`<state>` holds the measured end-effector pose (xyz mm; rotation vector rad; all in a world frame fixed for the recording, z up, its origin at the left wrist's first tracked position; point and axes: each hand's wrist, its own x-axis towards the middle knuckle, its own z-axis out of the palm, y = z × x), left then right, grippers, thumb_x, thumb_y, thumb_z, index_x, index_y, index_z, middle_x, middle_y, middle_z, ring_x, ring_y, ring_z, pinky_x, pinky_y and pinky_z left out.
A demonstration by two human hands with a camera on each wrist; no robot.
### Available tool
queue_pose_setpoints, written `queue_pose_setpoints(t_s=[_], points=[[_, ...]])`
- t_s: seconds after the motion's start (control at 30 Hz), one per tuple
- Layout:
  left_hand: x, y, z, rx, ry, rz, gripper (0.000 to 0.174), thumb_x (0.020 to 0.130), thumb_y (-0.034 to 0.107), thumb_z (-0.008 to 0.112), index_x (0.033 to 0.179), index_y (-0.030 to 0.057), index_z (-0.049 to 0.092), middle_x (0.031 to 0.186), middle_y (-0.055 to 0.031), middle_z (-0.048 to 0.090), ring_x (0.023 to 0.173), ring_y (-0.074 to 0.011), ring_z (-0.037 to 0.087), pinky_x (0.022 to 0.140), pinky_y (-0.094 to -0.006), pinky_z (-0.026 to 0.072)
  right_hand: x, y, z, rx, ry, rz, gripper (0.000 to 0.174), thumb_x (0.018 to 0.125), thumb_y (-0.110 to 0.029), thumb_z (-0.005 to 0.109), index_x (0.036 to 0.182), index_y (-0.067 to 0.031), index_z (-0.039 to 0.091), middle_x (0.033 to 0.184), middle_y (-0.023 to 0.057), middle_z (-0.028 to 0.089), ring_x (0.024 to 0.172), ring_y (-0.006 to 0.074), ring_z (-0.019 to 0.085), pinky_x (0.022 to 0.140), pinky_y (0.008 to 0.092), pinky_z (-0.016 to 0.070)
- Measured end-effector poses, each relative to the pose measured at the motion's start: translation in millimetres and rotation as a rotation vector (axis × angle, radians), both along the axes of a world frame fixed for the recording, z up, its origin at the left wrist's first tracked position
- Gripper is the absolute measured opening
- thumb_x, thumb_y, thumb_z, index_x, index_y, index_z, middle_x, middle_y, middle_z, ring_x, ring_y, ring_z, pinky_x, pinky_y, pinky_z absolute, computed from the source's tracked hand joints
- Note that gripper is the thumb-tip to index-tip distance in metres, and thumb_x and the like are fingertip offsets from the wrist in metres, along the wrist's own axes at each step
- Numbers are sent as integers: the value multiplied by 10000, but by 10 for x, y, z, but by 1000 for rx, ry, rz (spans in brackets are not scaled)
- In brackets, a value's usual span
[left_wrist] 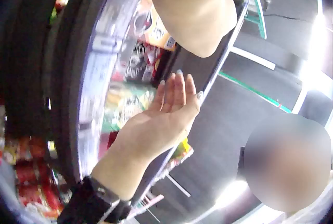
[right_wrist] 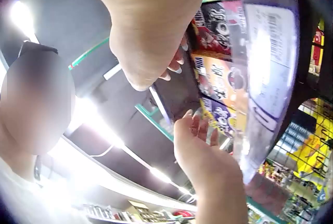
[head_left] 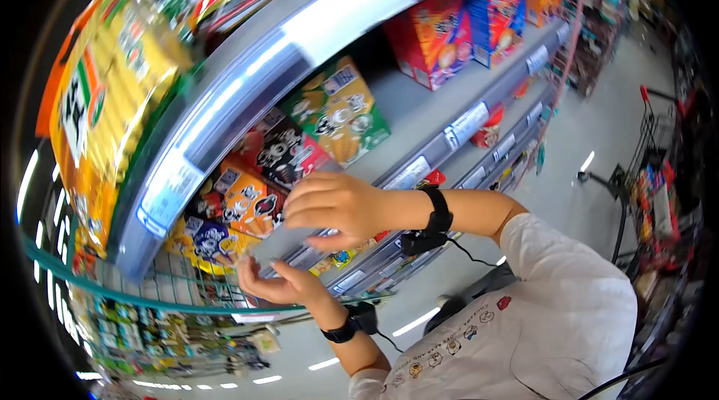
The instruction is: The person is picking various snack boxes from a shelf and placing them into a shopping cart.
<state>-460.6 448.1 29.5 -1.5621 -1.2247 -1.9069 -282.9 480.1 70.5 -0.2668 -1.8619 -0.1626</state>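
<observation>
My right hand [head_left: 329, 209] hovers before the shelf with bent, relaxed fingers and nothing in it. Lower and to the left, my left hand [head_left: 277, 284] is empty too, its palm turned up and fingers loosely curved. In the left wrist view the right hand [left_wrist: 156, 125] has its fingers extended; the left hand [right_wrist: 208, 156] also shows in the right wrist view. Behind the hands, cartoon-printed snack packages line the shelf: a purple-and-yellow one [head_left: 213, 243], an orange one [head_left: 243, 194], a black-and-pink one [head_left: 281, 151] and a green-and-yellow one [head_left: 344, 115].
A shelf edge with price labels [head_left: 172, 183] runs above the packages, bearing a large yellow snack bag [head_left: 112, 100]. Red [head_left: 434, 40] and blue boxes [head_left: 498, 18] stand farther along. Teal wire racking [head_left: 150, 299] borders the left. A shopping cart [head_left: 651, 130] stands in the aisle.
</observation>
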Motion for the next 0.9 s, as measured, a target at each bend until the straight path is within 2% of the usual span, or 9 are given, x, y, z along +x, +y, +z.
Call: queue_pose_setpoints(t_s=[0.2, 0.37, 0.47, 0.5, 0.53, 0.6, 0.7, 0.73, 0.9], points=[[1205, -408, -75, -2, -110, -622, 331, 849, 216, 526, 1105, 26, 437, 1043, -120, 452, 943, -217, 453, 848, -345, 401, 1058, -769, -14, 56, 38, 23, 329, 722, -141, 652, 1020, -12, 603, 1025, 100, 606, 967, 284, 582, 793, 420, 482], [2628, -722, -474, -304, -10, -1204, 232, 832, 75, 524, 1052, 10, 489, 1011, -117, 519, 820, -164, 524, 740, -295, 453, 2522, -1536, -745, -283, 228, -355, 276, 769, -125, 599, 1015, 0, 611, 974, 118, 621, 925, 297, 585, 779, 402, 470], [3615, -854, -950, -880, -237, -1511, 204, 835, 65, 500, 1033, 19, 509, 949, -91, 543, 792, -152, 522, 724, -280, 440, 3263, -2154, -1405, -624, 502, -709, 270, 790, -125, 602, 1044, -33, 591, 966, 114, 620, 877, 238, 592, 765, 351, 473], [3927, -904, -1130, -1105, -411, -1603, 206, 824, 60, 500, 1026, 22, 512, 942, -87, 543, 782, -151, 517, 720, -272, 430, 3442, -2362, -1596, -750, 658, -757, 241, 833, -147, 568, 1044, -32, 587, 968, 114, 626, 865, 207, 596, 760, 336, 476], [4219, -953, -1342, -1353, -587, -1662, 209, 813, 54, 499, 1019, 26, 515, 936, -82, 544, 772, -151, 511, 716, -263, 419, 3646, -2580, -1817, -878, 997, -610, 252, 858, -186, 533, 1054, -33, 577, 979, 112, 627, 863, 195, 596, 758, 329, 478], [4725, -958, -2001, -1876, -877, -1647, 189, 805, 144, 526, 970, 52, 522, 897, -55, 560, 758, -154, 521, 681, -275, 419, 3957, -3068, -2232, -1041, 1669, -212, 298, 909, -263, 464, 1073, -34, 559, 1001, 110, 629, 858, 170, 596, 755, 315, 481], [5408, -1458, -2462, -2465, -966, -1320, 187, 792, 161, 508, 949, 60, 514, 906, -50, 568, 762, -173, 531, 689, -299, 427, 4188, -3842, -2514, -960, 2066, -208, 401, 929, -368, 382, 1102, -38, 530, 1016, 111, 626, 873, 166, 595, 752, 303, 481], [5589, -1662, -2525, -2603, -926, -1170, 189, 788, 163, 501, 947, 61, 510, 908, -48, 570, 764, -178, 534, 693, -307, 429, 4255, -4069, -2637, -930, 2110, -304, 449, 913, -406, 395, 1131, -34, 520, 1058, 125, 612, 929, 187, 582, 793, 309, 461], [6259, -2575, -2708, -2888, -414, -1147, 232, 795, 172, 470, 996, 61, 496, 929, -54, 566, 789, -192, 543, 722, -331, 438, 4398, -4920, -2783, -561, 2291, -579, 536, 901, -438, 410, 1228, -19, 479, 1208, 136, 536, 1097, 202, 507, 902, 332, 394]])
